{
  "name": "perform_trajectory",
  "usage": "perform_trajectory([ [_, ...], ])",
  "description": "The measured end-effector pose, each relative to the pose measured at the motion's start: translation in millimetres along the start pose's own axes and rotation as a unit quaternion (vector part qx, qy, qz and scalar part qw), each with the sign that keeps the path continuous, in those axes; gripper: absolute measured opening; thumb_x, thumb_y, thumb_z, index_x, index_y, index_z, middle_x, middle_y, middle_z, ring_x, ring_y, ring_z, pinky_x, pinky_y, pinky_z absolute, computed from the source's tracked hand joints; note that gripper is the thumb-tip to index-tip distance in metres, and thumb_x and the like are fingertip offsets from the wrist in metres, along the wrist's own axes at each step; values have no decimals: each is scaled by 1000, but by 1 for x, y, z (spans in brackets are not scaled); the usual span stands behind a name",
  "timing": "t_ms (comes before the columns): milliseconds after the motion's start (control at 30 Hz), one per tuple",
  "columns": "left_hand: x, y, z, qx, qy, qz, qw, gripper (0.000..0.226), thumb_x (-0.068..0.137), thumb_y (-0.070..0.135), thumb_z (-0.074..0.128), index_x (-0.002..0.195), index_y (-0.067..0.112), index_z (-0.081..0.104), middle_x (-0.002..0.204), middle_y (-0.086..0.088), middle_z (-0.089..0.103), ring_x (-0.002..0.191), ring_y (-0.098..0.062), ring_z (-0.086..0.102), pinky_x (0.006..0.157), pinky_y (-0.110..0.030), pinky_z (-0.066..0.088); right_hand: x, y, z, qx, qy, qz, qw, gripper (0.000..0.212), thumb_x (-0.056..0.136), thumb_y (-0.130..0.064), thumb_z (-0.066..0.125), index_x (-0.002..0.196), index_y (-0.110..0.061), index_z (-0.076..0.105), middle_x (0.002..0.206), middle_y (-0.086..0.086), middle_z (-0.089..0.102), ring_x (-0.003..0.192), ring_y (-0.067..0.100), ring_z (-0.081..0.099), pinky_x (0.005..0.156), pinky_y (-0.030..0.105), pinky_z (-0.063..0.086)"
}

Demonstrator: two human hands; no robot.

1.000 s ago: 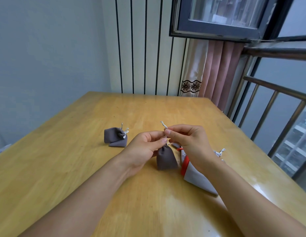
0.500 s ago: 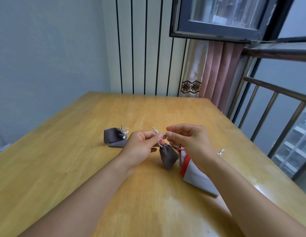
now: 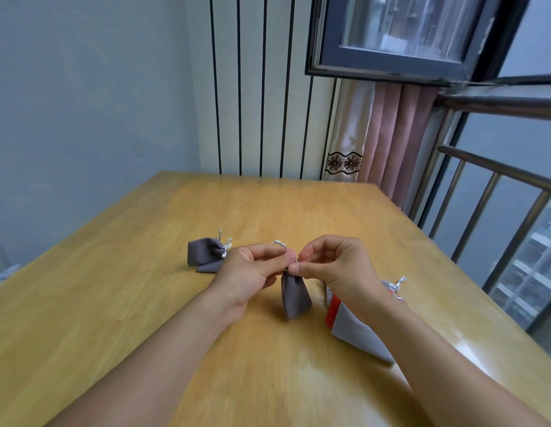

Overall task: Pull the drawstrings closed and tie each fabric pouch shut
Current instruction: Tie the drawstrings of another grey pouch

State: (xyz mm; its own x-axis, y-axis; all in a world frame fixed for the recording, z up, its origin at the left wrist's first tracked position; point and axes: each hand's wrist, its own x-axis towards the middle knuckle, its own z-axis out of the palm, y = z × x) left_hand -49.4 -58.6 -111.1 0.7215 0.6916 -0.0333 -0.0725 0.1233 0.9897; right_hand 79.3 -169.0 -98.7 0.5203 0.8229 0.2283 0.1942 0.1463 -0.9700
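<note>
A small dark grey pouch (image 3: 294, 298) hangs by its gathered neck between my hands, its base near the wooden table (image 3: 144, 303). My left hand (image 3: 252, 272) pinches one end of its silver drawstring (image 3: 280, 243), which loops up over the fingers. My right hand (image 3: 335, 269) pinches the cord right at the pouch's neck. A second dark grey pouch (image 3: 204, 255) lies on the table to the left, its silver cord tied in a bow. A larger light grey pouch with a red band (image 3: 354, 331) lies under my right wrist, partly hidden.
The table runs to a striped wall panel at the back. A pink curtain (image 3: 391, 140) and an open window frame (image 3: 391, 57) are at the back right. A metal railing (image 3: 499, 204) borders the table's right side.
The pouch swung from tilted to hanging straighter beneath my fingers. The silver cord loop now sits over my left fingers, and my right fingertips have closed in at the neck.
</note>
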Motion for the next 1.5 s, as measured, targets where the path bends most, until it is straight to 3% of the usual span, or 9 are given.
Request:
perform_trajectory([
  [133,1,4,-2,38,0,20,999,21,82,19,76,97,4,73,89,0,77,79,-3,67,74,-21,46,2,0,-4,-14,-30,-8,999,28,64,3,87,83,-5,69,78,12,75,74,22,74,74,28,59],
  [333,-1,11,-5,28,-61,59,996,10,81,5,74,91,5,73,87,-14,75,84,-20,71,81,-29,57,5,3,-10,71,-123,87,986,46,69,-19,83,112,-9,71,106,11,76,94,18,69,73,23,53],
  [467,-2,13,-8,70,-79,93,990,14,79,2,75,93,3,73,91,-23,74,86,-28,73,76,-33,59,6,4,-11,49,-120,93,987,46,63,-20,87,105,-7,73,98,15,75,87,20,66,67,24,48],
  [633,-5,16,-9,88,-92,116,985,15,80,-3,73,95,1,73,88,-16,75,84,-25,74,72,-30,59,5,1,-8,9,-112,61,992,42,60,-13,86,99,-7,72,88,10,75,73,15,68,61,21,50],
  [800,-8,19,-9,80,-95,112,986,14,81,-2,73,94,2,73,91,-18,75,90,-28,73,76,-38,61,4,-3,-12,-9,-126,61,990,36,68,-8,84,102,-5,73,85,7,75,73,15,67,67,24,50],
  [1000,-7,16,-9,114,-72,143,981,13,79,-6,74,86,5,76,85,-17,75,83,-30,74,72,-38,61,2,-9,-14,-98,-122,27,987,25,76,-7,84,100,-6,75,91,10,78,81,29,68,77,41,49],
  [1133,-3,12,-9,263,12,233,936,18,76,2,78,76,20,78,74,4,76,74,-12,74,71,-34,61,1,-8,-10,-165,-97,-8,981,16,76,-14,86,87,-7,77,82,11,77,76,31,71,76,46,56],
  [1300,-9,11,-2,352,69,326,875,18,73,5,77,76,23,78,69,13,74,67,1,70,66,-10,52,1,-4,-6,-134,-79,-6,988,13,77,-6,83,85,-6,73,69,7,70,61,12,62,58,22,47],
  [1500,-12,5,4,354,129,391,840,19,73,3,77,78,22,77,69,14,72,65,2,66,55,-17,53,1,2,0,-93,-89,16,992,15,81,-5,79,94,-4,73,69,3,64,60,10,54,60,22,45],
])
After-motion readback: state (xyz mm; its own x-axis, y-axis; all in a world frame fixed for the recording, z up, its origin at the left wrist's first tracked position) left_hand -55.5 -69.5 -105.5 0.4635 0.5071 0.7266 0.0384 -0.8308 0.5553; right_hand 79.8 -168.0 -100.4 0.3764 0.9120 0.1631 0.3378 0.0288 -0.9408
